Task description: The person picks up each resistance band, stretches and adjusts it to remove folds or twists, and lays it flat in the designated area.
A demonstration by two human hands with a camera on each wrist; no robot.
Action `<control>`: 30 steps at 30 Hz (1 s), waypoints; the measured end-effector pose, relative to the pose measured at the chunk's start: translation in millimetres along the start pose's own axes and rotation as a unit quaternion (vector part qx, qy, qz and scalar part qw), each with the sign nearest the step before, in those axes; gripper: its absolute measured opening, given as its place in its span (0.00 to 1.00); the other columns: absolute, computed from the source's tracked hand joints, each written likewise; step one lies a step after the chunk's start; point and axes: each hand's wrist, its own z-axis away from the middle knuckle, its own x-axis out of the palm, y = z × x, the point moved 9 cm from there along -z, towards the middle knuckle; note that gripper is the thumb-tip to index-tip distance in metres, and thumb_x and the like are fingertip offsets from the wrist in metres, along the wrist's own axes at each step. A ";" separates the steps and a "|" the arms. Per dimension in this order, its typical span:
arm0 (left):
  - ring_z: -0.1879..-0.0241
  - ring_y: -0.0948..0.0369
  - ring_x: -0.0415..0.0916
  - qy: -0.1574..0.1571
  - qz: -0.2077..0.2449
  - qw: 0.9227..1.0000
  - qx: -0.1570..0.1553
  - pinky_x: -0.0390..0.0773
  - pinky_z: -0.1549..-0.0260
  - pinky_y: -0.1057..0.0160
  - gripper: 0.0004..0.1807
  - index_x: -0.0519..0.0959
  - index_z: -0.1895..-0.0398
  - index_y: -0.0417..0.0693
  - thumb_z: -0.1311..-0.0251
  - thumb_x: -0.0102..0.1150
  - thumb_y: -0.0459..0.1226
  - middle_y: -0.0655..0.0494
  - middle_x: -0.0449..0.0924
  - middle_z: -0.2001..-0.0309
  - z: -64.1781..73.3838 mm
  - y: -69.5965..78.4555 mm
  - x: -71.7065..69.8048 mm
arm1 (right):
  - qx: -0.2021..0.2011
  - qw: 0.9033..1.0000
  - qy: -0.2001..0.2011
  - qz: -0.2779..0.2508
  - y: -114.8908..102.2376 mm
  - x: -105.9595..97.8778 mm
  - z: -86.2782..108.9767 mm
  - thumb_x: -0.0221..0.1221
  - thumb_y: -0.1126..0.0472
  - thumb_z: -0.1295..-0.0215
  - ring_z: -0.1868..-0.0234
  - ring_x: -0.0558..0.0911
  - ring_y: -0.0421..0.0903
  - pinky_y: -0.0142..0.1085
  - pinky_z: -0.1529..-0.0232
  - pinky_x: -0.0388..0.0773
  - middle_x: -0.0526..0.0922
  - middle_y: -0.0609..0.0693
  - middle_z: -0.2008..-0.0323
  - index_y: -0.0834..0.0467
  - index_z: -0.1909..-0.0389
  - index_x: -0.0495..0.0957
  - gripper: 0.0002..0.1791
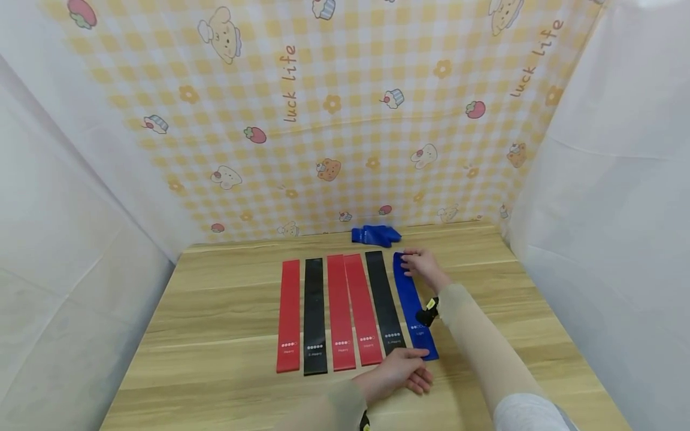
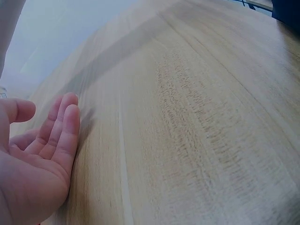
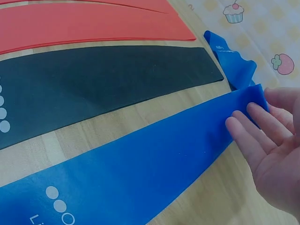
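Observation:
A flat blue resistance band (image 1: 408,293) marked "Light" lies lengthwise at the right end of a row of bands. Its far end is touched by my right hand (image 1: 426,267). In the right wrist view, that hand (image 3: 276,140) has its fairly straight fingers laid over the blue band (image 3: 154,154), with the thumb at the end corner. At the near end, my left hand (image 1: 398,372) rests low, one extended finger on the band and the others loosely bent below it. The left wrist view shows this hand (image 2: 40,154) with its palm turned up, close over the wood.
Left of the blue band lie a black band (image 1: 384,293), two red bands (image 1: 341,311) side by side, another black band (image 1: 315,311) and a red band (image 1: 288,311). A crumpled blue band (image 1: 375,235) sits at the back of the wooden table (image 1: 215,335), before a patterned cloth (image 1: 323,137).

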 end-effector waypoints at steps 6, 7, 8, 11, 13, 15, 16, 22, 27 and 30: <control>0.73 0.58 0.82 -0.005 -0.002 1.000 0.003 0.83 0.71 0.61 0.23 0.72 0.37 0.40 0.37 0.52 0.31 0.45 0.84 0.67 -3.0 -2.8 0.4 | 0.025 0.999 -0.025 0.003 8.7 5.5 -1.8 0.48 0.63 0.25 0.35 0.68 0.63 0.51 0.42 0.71 0.61 0.69 0.32 0.69 0.29 0.55 0.28; 0.73 0.58 0.82 -0.006 -0.003 1.000 0.004 0.83 0.71 0.60 0.23 0.72 0.37 0.40 0.37 0.52 0.31 0.45 0.84 0.67 -3.3 -2.7 0.7 | 0.027 0.999 -0.025 0.002 9.9 5.3 -2.1 0.48 0.63 0.25 0.35 0.68 0.63 0.50 0.41 0.71 0.61 0.69 0.32 0.68 0.29 0.55 0.28; 0.74 0.58 0.82 -0.007 -0.003 1.000 0.006 0.83 0.71 0.60 0.24 0.72 0.37 0.40 0.37 0.52 0.31 0.45 0.84 0.67 -3.4 -2.4 0.9 | 0.027 0.999 -0.026 0.004 10.6 5.4 -2.6 0.48 0.63 0.25 0.35 0.67 0.63 0.50 0.41 0.71 0.61 0.69 0.32 0.68 0.29 0.55 0.28; 0.74 0.59 0.82 -0.008 -0.004 1.000 0.007 0.83 0.71 0.60 0.23 0.72 0.36 0.40 0.36 0.52 0.31 0.45 0.84 0.67 -3.4 -1.8 1.0 | 0.023 0.999 -0.029 0.011 11.4 5.9 -2.5 0.48 0.62 0.25 0.34 0.67 0.62 0.50 0.40 0.70 0.60 0.68 0.32 0.67 0.28 0.53 0.29; 0.74 0.59 0.82 -0.008 -0.003 1.000 0.008 0.83 0.71 0.60 0.23 0.72 0.37 0.40 0.36 0.52 0.31 0.45 0.84 0.67 -3.6 -1.5 0.9 | 0.018 0.999 -0.033 0.014 11.4 6.6 -2.3 0.48 0.62 0.25 0.34 0.66 0.62 0.51 0.39 0.69 0.59 0.68 0.31 0.66 0.27 0.52 0.30; 0.74 0.59 0.82 -0.008 0.000 1.000 0.007 0.83 0.71 0.60 0.23 0.72 0.37 0.40 0.36 0.52 0.31 0.45 0.84 0.68 -3.5 -1.5 0.4 | 0.016 0.999 -0.037 0.017 11.6 7.5 -2.0 0.47 0.62 0.25 0.33 0.65 0.62 0.51 0.39 0.68 0.58 0.68 0.30 0.66 0.27 0.52 0.30; 0.74 0.59 0.82 -0.007 0.001 1.000 0.007 0.83 0.71 0.60 0.23 0.72 0.37 0.40 0.36 0.52 0.31 0.45 0.84 0.68 -3.4 -1.5 0.2 | 0.016 0.999 -0.038 0.018 11.8 7.9 -2.0 0.47 0.62 0.25 0.33 0.65 0.61 0.51 0.39 0.68 0.58 0.67 0.30 0.65 0.26 0.51 0.30; 0.74 0.59 0.82 -0.010 0.000 1.000 0.013 0.83 0.71 0.60 0.23 0.71 0.36 0.40 0.35 0.51 0.31 0.45 0.84 0.67 -4.1 -0.8 0.1 | 0.014 0.999 -0.047 0.022 12.1 10.2 -2.4 0.45 0.61 0.23 0.32 0.63 0.61 0.52 0.37 0.65 0.56 0.68 0.29 0.64 0.25 0.47 0.31; 0.75 0.59 0.82 -0.009 0.002 1.000 0.015 0.83 0.71 0.61 0.23 0.71 0.36 0.40 0.34 0.51 0.31 0.46 0.84 0.68 -5.1 -0.8 -0.6 | 0.019 0.999 -0.047 0.015 12.8 10.5 -3.5 0.45 0.61 0.23 0.31 0.61 0.61 0.52 0.36 0.64 0.56 0.68 0.29 0.66 0.26 0.49 0.30; 0.75 0.59 0.81 -0.008 0.003 1.000 0.016 0.83 0.71 0.60 0.23 0.71 0.36 0.40 0.34 0.51 0.31 0.46 0.84 0.68 -5.5 -1.1 -1.5 | 0.022 0.999 -0.043 0.013 13.2 10.4 -4.1 0.45 0.61 0.23 0.31 0.62 0.61 0.52 0.36 0.64 0.57 0.68 0.30 0.67 0.27 0.51 0.29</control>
